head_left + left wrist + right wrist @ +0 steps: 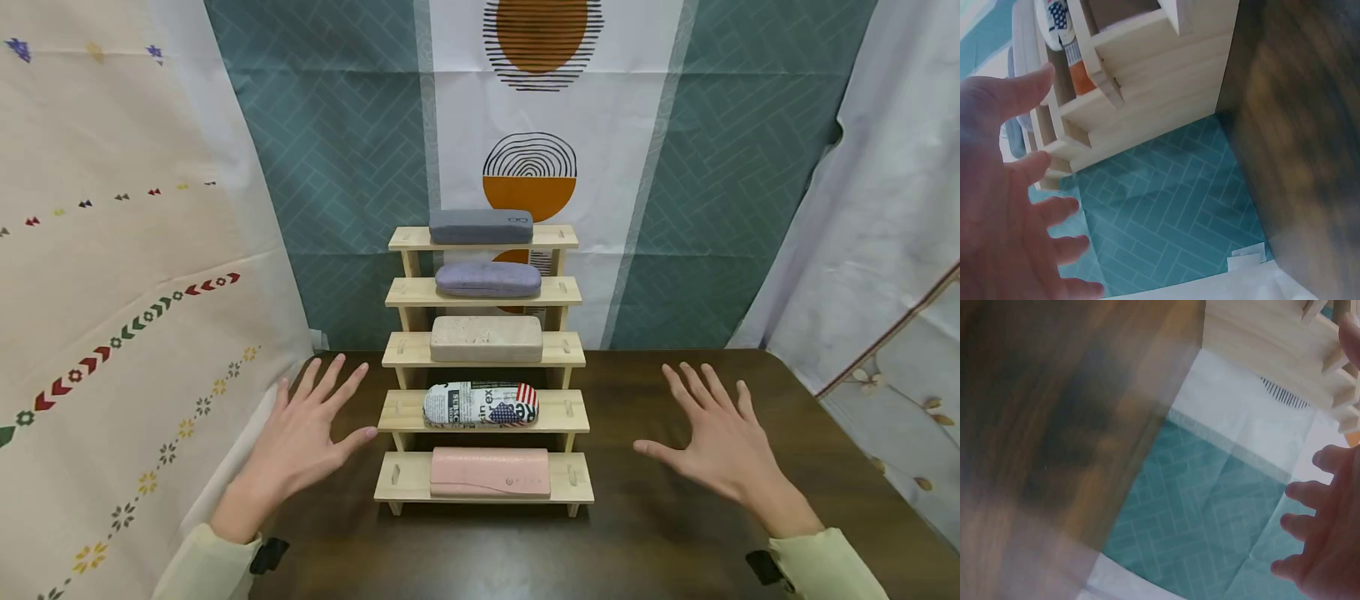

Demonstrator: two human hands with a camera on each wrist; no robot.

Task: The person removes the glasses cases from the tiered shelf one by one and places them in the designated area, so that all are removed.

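Note:
A stepped wooden rack stands mid-table with one glasses case on each tier. From the bottom up lie a pink case, a newspaper-print case, a cream case, a lavender case and a grey-blue case with a small glasses mark. To the rack's left, my left hand is held with fingers spread, its thumb close to the second-lowest tier. My right hand is spread likewise on the other side, farther from the rack. Neither hand holds anything.
The dark brown wooden table carries the rack. Behind it hangs a teal and white patterned curtain. A cream embroidered cloth borders the left side, and a white cloth the right.

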